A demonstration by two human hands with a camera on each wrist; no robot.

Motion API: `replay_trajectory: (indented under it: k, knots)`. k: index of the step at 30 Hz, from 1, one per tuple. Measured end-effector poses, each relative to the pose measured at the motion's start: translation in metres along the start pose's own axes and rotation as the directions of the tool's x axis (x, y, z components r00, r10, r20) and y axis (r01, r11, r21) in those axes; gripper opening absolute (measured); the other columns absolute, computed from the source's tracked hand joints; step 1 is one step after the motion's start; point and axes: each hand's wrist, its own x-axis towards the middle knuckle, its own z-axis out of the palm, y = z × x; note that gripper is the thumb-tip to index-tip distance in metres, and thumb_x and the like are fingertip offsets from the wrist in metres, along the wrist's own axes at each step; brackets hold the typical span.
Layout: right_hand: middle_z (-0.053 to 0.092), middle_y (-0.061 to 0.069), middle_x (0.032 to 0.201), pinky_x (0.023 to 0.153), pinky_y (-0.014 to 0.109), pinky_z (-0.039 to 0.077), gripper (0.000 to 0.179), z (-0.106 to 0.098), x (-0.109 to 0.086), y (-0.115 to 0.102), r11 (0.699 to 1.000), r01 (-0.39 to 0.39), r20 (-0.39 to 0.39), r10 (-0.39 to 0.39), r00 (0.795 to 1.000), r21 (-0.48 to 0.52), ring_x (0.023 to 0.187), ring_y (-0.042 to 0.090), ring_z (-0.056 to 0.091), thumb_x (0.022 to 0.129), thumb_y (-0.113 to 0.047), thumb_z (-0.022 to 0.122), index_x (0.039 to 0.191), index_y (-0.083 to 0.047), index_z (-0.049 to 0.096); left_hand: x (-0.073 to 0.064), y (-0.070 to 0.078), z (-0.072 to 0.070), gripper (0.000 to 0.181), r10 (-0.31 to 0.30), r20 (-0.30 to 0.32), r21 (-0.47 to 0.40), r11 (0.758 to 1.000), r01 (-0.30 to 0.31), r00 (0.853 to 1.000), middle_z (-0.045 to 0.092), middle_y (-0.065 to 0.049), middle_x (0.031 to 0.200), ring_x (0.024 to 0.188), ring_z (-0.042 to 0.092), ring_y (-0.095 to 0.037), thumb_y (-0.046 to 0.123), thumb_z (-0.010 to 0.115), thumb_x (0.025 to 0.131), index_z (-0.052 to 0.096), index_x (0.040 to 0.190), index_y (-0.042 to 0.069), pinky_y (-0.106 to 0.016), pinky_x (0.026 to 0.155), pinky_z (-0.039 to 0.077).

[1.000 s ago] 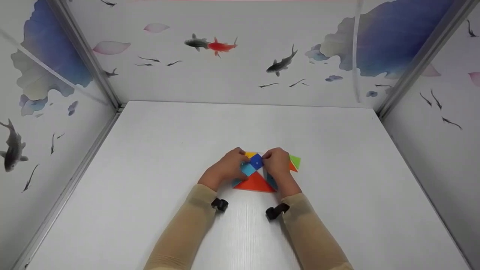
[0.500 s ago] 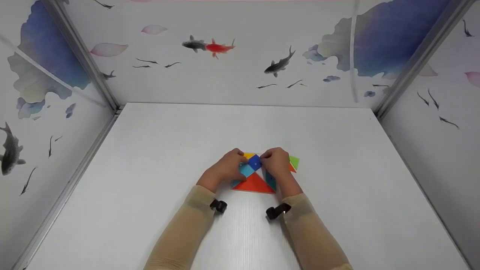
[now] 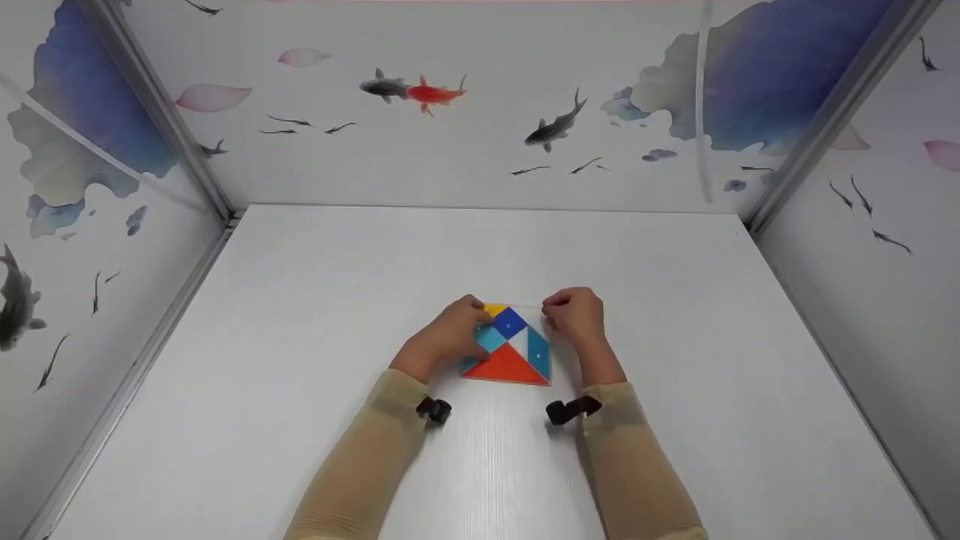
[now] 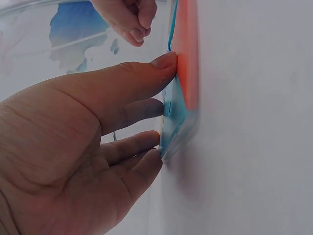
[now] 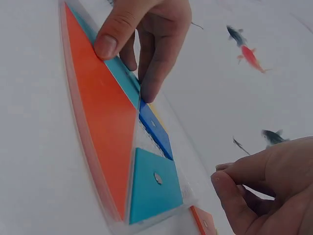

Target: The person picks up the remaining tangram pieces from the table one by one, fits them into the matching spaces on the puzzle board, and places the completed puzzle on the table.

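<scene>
A tangram puzzle in a clear tray (image 5: pixel 87 147) lies on the table. It holds a large orange triangle (image 3: pixel 505 366), a dark blue square (image 3: pixel 510 323), a teal parallelogram (image 3: pixel 538 354), a light blue piece (image 3: pixel 489 337) and a yellow piece (image 3: pixel 493 308). My left hand (image 3: pixel 444 331) rests on the puzzle's left side, its thumb on a light blue edge and a fingertip at the blue square. My right hand (image 3: pixel 579 321) has curled fingers, thumb and index tips together, right by the tray's far right corner. Nothing shows between them.
An orange piece (image 5: pixel 203 220) lies just outside the tray, partly hidden by the right hand. The white table (image 3: pixel 337 300) is enclosed by a back wall (image 3: pixel 450 165) and side walls printed with fish and lotus leaves.
My right hand has left the blue square and moved right to the tray's corner. The teal parallelogram is uncovered, while the loose green and orange pieces are now behind the hand in the head view.
</scene>
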Motion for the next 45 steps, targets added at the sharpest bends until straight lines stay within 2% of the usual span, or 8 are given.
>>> replay_trajectory:
  k: [6, 12, 16, 24, 29, 36, 43, 45]
  knots:
    - [0.072, 0.014, 0.121, 0.086, 0.029, 0.060, 0.020, -0.019, 0.007, 0.010, 0.999, -0.042, -0.014, 0.042, 0.999, -0.005, 0.103, 0.025, 0.065, 0.101, -0.019, 0.069, 0.114, -0.007, 0.079, -0.001, 0.000, 0.000, 0.060, 0.002, 0.002, -0.012, 1.000, -0.002, 1.000, 0.045, -0.006, 0.160, 0.150, 0.044, -0.027, 0.020, 0.086, 0.090, 0.066, 0.146, 0.016, -0.045, 0.124, 0.044]
    - [0.071, 0.014, 0.120, 0.086, 0.029, 0.059, 0.022, -0.032, 0.009, 0.015, 0.994, -0.085, -0.020, 0.086, 0.996, 0.062, 0.105, 0.028, 0.063, 0.100, -0.018, 0.067, 0.115, -0.007, 0.079, 0.001, -0.003, -0.001, 0.062, 0.044, 0.005, -0.009, 0.999, -0.044, 0.999, 0.047, -0.009, 0.158, 0.148, 0.046, -0.029, 0.018, 0.087, 0.089, 0.065, 0.147, 0.013, -0.045, 0.124, 0.045]
    - [0.069, 0.016, 0.125, 0.094, 0.033, 0.061, 0.023, -0.036, 0.010, 0.017, 0.991, -0.109, -0.025, 0.111, 0.993, 0.073, 0.107, 0.029, 0.064, 0.102, -0.018, 0.067, 0.120, -0.006, 0.077, 0.001, -0.003, 0.000, 0.062, 0.034, 0.007, -0.011, 0.999, -0.034, 0.999, 0.046, -0.008, 0.159, 0.148, 0.046, -0.028, 0.018, 0.087, 0.089, 0.065, 0.147, 0.013, -0.045, 0.124, 0.044]
    - [0.070, 0.020, 0.126, 0.104, 0.044, 0.060, 0.023, -0.042, 0.009, 0.019, 0.996, -0.075, -0.118, 0.070, 0.991, -0.040, 0.114, 0.035, 0.063, 0.103, -0.014, 0.065, 0.117, -0.002, 0.077, 0.001, -0.003, 0.000, 0.061, 0.016, 0.003, -0.029, 0.999, -0.016, 1.000, 0.045, -0.006, 0.160, 0.150, 0.044, -0.027, 0.019, 0.087, 0.089, 0.067, 0.146, 0.014, -0.045, 0.125, 0.043]
    - [0.071, 0.020, 0.124, 0.108, 0.047, 0.057, 0.021, -0.047, 0.010, 0.024, 0.990, -0.106, -0.149, 0.092, 0.985, -0.094, 0.116, 0.036, 0.062, 0.100, -0.011, 0.067, 0.115, -0.001, 0.077, 0.001, -0.003, 0.000, 0.060, 0.012, 0.005, -0.030, 0.999, -0.011, 1.000, 0.045, -0.006, 0.160, 0.150, 0.044, -0.027, 0.019, 0.086, 0.089, 0.066, 0.146, 0.015, -0.045, 0.125, 0.044]
    - [0.067, 0.021, 0.129, 0.111, 0.048, 0.055, 0.025, -0.051, 0.009, 0.031, 0.988, -0.131, -0.111, 0.121, 0.986, -0.083, 0.119, 0.037, 0.060, 0.099, -0.011, 0.066, 0.122, -0.001, 0.073, 0.000, -0.005, 0.001, 0.061, 0.014, 0.006, -0.038, 0.999, -0.013, 1.000, 0.047, -0.005, 0.157, 0.149, 0.045, -0.027, 0.019, 0.087, 0.089, 0.066, 0.146, 0.014, -0.045, 0.125, 0.043]
    - [0.068, 0.021, 0.130, 0.109, 0.048, 0.056, 0.031, -0.053, 0.009, 0.035, 0.989, -0.103, -0.060, 0.097, 0.994, -0.107, 0.120, 0.037, 0.062, 0.096, -0.015, 0.072, 0.123, 0.000, 0.073, 0.002, -0.005, 0.001, 0.061, 0.073, 0.000, 0.006, 0.997, -0.073, 0.997, 0.049, -0.010, 0.155, 0.146, 0.048, -0.029, 0.018, 0.087, 0.088, 0.067, 0.145, 0.010, -0.044, 0.125, 0.044]
    - [0.068, 0.022, 0.130, 0.107, 0.046, 0.057, 0.033, -0.055, 0.011, 0.036, 0.989, -0.106, -0.041, 0.103, 0.994, -0.103, 0.117, 0.036, 0.063, 0.096, -0.017, 0.074, 0.123, 0.000, 0.072, 0.002, -0.005, 0.001, 0.061, 0.062, 0.002, 0.003, 0.998, -0.062, 0.998, 0.049, -0.009, 0.155, 0.147, 0.047, -0.029, 0.018, 0.087, 0.089, 0.066, 0.145, 0.011, -0.045, 0.125, 0.044]
